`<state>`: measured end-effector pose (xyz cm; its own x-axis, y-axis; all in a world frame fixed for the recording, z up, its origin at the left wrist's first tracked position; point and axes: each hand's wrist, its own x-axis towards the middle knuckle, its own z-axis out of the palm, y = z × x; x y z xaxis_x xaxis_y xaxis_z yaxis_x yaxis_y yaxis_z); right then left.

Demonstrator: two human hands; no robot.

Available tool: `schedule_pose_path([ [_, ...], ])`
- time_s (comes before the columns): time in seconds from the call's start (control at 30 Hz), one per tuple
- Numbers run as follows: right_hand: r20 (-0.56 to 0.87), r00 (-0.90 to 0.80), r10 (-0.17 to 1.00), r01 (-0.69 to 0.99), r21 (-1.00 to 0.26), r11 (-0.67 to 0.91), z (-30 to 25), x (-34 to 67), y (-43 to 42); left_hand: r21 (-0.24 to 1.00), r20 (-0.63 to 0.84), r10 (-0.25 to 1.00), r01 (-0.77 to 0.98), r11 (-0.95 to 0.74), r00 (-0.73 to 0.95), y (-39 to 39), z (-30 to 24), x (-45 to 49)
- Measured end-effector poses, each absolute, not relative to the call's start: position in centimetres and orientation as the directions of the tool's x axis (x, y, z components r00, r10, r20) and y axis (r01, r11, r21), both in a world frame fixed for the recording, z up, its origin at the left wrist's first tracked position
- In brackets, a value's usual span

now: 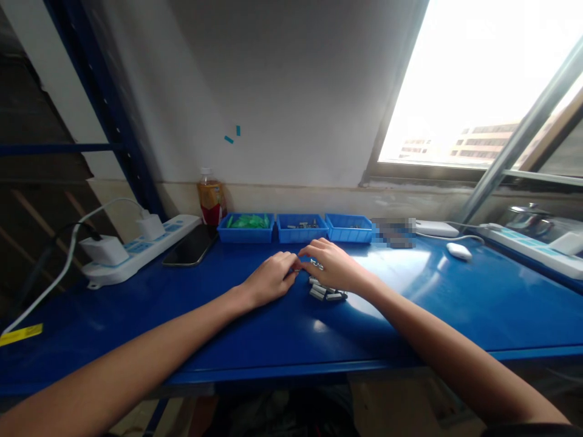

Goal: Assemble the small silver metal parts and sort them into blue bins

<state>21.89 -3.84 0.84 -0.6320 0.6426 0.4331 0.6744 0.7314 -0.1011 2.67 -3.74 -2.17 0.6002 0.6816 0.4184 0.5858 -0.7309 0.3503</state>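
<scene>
Over the blue tabletop my left hand (pixel 273 278) and my right hand (pixel 334 264) meet at the fingertips. The left fingers are curled and closed around something small that I cannot make out. Thumb and forefinger of the right hand pinch at the same spot; what lies between them is too small to name. A pile of short grey metal cylinders (pixel 325 292) lies just under and in front of the right hand. Some small shiny metal pieces (pixel 316 263) show beneath its arched fingers, and I cannot tell whether they are held or lying on the table.
Behind the hands stand three blue bins: one with green pieces (pixel 248 221), one with metal parts (pixel 302 224), one with small bits (pixel 355 226). Leftward are a phone (pixel 191 246), a bottle (pixel 212 197) and a power strip (pixel 150 246); another power strip (pixel 532 249) is at right.
</scene>
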Motion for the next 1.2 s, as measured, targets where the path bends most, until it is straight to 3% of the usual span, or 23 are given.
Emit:
schedule_pose_path([
  [0.17, 0.568, -0.622, 0.539, 0.557, -0.163, 0.814, 0.3, 21.5, -3.6, 0.620, 0.480, 0.783, 0.479, -0.622, 0.396, -4.1, -1.6, 2.6],
  [0.27, 0.598, -0.631, 0.494, 0.536, -0.124, 0.835, 0.2, 21.3, -3.7, 0.693, 0.479, 0.810, 0.421, -0.585, 0.338, -4.4, -1.3, 2.7],
  [0.47, 0.630, -0.568, 0.530, 0.578, -0.153, 0.801, 0.3, 21.2, -3.8, 0.777, 0.430, 0.830, 0.321, -0.541, 0.356, -4.7, -1.2, 2.9],
  [0.6, 0.633, -0.535, 0.560, 0.577, -0.211, 0.789, 0.2, 21.2, -3.7, 0.768, 0.402, 0.833, 0.355, -0.533, 0.380, -4.6, -1.1, 2.8],
  [0.97, 0.599, -0.568, 0.564, 0.567, -0.212, 0.796, -0.5, 20.9, -3.5, 0.913, 0.162, 0.878, 0.269, -0.306, 0.450, -3.9, -0.9, 2.6],
  [1.2, 0.562, -0.622, 0.545, 0.538, -0.200, 0.819, 0.2, 21.5, -3.5, 0.933, 0.114, 0.909, 0.271, -0.237, 0.401, -3.6, -0.9, 2.5],
])
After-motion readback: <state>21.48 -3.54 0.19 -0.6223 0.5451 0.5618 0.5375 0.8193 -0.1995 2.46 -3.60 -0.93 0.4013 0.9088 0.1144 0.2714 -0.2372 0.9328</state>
